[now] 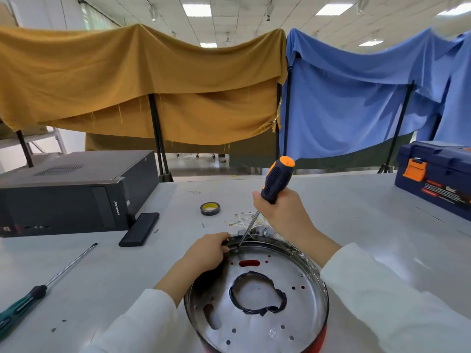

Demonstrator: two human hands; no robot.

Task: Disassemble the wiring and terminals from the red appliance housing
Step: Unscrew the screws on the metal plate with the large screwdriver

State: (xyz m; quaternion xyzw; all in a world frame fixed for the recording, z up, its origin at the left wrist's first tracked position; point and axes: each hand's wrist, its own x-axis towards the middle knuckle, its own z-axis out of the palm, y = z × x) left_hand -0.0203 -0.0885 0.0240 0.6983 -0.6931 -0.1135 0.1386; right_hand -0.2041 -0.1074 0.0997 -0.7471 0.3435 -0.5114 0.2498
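Red appliance housing point(316, 340), lower centre of frame, on the counter point(356, 212), metal base plate upward. Right hand point(283, 212) clamped round the screwdriver point(276, 180), tip at a screw by the far rim. Left hand point(207, 250) curled, gripping that rim. Recommended: hold the shaft square, press down firmly, steady the housing against turning.
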